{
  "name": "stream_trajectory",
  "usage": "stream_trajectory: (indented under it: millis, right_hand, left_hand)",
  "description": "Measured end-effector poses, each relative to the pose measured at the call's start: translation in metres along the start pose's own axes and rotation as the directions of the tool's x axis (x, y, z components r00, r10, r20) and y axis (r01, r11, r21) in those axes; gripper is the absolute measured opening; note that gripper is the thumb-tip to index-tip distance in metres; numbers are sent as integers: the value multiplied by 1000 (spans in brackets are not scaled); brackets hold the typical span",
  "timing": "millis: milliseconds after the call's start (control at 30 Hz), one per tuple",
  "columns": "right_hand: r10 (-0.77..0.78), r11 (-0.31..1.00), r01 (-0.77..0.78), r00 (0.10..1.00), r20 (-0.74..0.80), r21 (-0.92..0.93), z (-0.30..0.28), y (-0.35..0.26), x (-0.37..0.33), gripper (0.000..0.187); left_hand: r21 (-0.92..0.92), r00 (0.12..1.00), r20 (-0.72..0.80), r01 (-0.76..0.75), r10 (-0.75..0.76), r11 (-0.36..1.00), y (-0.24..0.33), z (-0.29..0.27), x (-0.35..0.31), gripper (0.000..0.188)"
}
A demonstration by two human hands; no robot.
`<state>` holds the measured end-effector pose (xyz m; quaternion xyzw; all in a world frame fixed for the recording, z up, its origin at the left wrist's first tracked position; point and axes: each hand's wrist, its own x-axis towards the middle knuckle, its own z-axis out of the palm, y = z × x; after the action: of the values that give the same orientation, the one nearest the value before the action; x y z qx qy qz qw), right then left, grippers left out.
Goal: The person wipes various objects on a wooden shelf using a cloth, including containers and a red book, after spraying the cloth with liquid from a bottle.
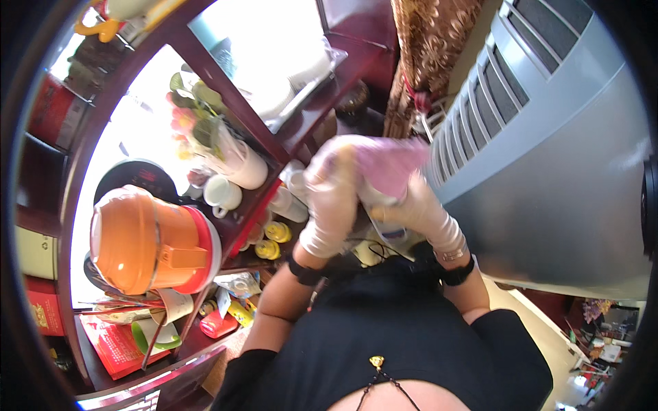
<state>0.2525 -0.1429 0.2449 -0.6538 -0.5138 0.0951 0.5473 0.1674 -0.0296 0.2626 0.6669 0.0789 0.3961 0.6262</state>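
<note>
- A pink cloth (396,163), blurred, is bunched between the person's two hands, in front of the chest and near the centre of the view.
- The left hand (334,202), in a pale glove, is closed on the cloth's left side, which drapes over its fingers.
- The right hand (415,211), also in a pale glove, has its fingers bent in at the cloth's lower edge; blur makes it impossible to tell exactly what it grips.
- Each wrist wears a black band; the person has a black top (404,322) and a gold pendant (376,362) on a dark cord.
- Just right of the hands stands a large grey appliance (541,192) with slatted vents; behind it hangs a brown patterned curtain (433,41).
- To the left, dark reddish wooden shelving (226,75) holds a white vase (236,163) of pink flowers (182,122), with a white mug (223,194) beside it.
- Nearby are yellow-lidded containers (273,239).
- Farther left sits a rounded orange container (147,240) with a red base.
- Below it lie a red packet (113,342) and a green-and-white cup (154,335).
</note>
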Motion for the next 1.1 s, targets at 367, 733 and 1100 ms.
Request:
stream_trajectory:
  millis: [367,733,1100]
  right_hand:
    - [274,478,142,914,-300,867,-5,7,38,43]
    - [215,29,168,962,-170,985,-12,20,71,65]
    - [457,58,158,874,-167,986,12,19,85,55]
  left_hand:
    - [184,830,534,-297,158,937,-11,-7,28,49]
    - [-405,855,442,460,-271,790,-16,-26,-27,60]
    - [301,916,-96,-347,390,888,-23,-41,27,41]
